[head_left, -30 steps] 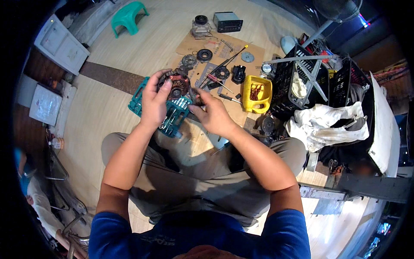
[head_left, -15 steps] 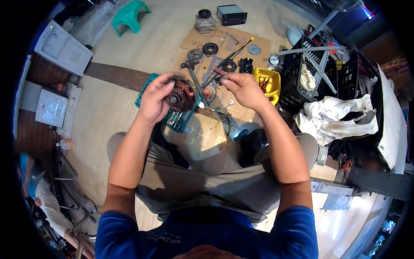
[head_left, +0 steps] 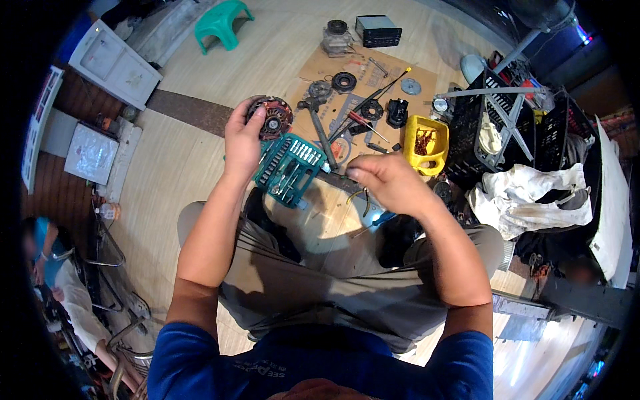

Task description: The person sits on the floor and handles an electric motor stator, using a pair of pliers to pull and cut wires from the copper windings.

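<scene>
My left hand (head_left: 243, 137) is closed around a round, copper-red alternator rotor (head_left: 275, 120), its hub facing up. It is held above the left end of an open teal socket set case (head_left: 290, 170). My right hand (head_left: 387, 180) is closed in a pinch, low in front of the cardboard. A thin dark tool (head_left: 339, 175) sticks out from its fingertips; most of it is hidden by the hand. Beyond that hand, a red-handled screwdriver (head_left: 360, 120) lies on the cardboard. Pliers (head_left: 363, 199) and a blue-handled screwdriver (head_left: 381, 219) lie on the floor just nearer.
The cardboard (head_left: 423, 70) bears a hammer (head_left: 319, 130), a black pulley ring (head_left: 344, 82) and other parts. A yellow container (head_left: 437, 160) of small pieces stands at right, beside black crates (head_left: 470, 150) and a white cloth (head_left: 527, 200). A green stool (head_left: 223, 23) is far left.
My right hand has let go of the red-handled screwdriver, now on the cardboard, and has come down and nearer to a thin tool. My left hand has turned the rotor to another side.
</scene>
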Available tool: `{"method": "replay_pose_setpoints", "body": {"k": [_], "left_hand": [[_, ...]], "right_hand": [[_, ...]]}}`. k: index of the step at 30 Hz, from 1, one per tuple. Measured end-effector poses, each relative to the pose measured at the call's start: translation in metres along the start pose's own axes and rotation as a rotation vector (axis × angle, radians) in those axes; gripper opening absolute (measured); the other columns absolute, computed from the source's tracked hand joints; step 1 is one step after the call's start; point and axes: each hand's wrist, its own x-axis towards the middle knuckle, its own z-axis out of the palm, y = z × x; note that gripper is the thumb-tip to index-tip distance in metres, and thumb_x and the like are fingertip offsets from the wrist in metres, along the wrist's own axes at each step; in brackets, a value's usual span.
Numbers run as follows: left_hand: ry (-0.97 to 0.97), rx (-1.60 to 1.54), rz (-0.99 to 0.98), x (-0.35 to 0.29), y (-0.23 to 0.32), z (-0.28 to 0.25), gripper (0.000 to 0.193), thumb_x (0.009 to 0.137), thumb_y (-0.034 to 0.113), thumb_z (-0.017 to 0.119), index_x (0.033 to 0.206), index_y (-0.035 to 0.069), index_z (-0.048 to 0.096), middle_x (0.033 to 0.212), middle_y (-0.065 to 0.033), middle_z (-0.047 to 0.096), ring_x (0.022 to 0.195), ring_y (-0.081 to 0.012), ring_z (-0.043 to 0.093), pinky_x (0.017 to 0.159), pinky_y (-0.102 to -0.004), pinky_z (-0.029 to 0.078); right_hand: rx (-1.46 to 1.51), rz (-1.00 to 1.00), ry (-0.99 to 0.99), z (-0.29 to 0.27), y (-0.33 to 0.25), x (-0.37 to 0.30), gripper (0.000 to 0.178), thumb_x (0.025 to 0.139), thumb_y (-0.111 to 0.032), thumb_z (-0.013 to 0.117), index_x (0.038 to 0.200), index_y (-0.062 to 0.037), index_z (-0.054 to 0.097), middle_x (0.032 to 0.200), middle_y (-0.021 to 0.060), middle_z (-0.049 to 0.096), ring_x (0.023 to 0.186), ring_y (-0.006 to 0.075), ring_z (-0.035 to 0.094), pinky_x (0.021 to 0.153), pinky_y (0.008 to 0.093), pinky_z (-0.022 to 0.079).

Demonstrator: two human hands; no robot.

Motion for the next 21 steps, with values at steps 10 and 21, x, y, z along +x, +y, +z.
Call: {"method": "replay_pose_setpoints", "body": {"k": [10, 21], "left_hand": [[-0.597, 0.195, -0.21, -0.002, 0.027, -0.012, 0.033, 0.088, 0.015, 0.061, 0.115, -0.003, 0.06, 0.103, -0.0095, 0.067, 0.093, -0.0138, 0.063, 0.086, -0.0282, 0.049], [-0.228, -0.618, -0.11, 0.02, 0.013, -0.024, 0.029, 0.099, 0.017, 0.045, 0.119, -0.003, 0.052, 0.114, -0.0192, 0.063, 0.103, -0.0298, 0.064, 0.09, -0.0458, 0.053]], "right_hand": [[-0.119, 0.084, 0.375, -0.064, 0.042, -0.012, 0.017, 0.09, -0.018, 0.063, 0.095, -0.003, 0.067, 0.079, 0.0198, 0.064, 0.073, 0.035, 0.063, 0.066, 0.0375, 0.049], [-0.107, 0.117, 0.177, -0.043, 0.061, -0.016, 0.018, 0.092, -0.016, 0.062, 0.095, 0.0022, 0.065, 0.073, 0.0099, 0.064, 0.065, 0.0165, 0.058, 0.064, 0.0306, 0.048]]}}
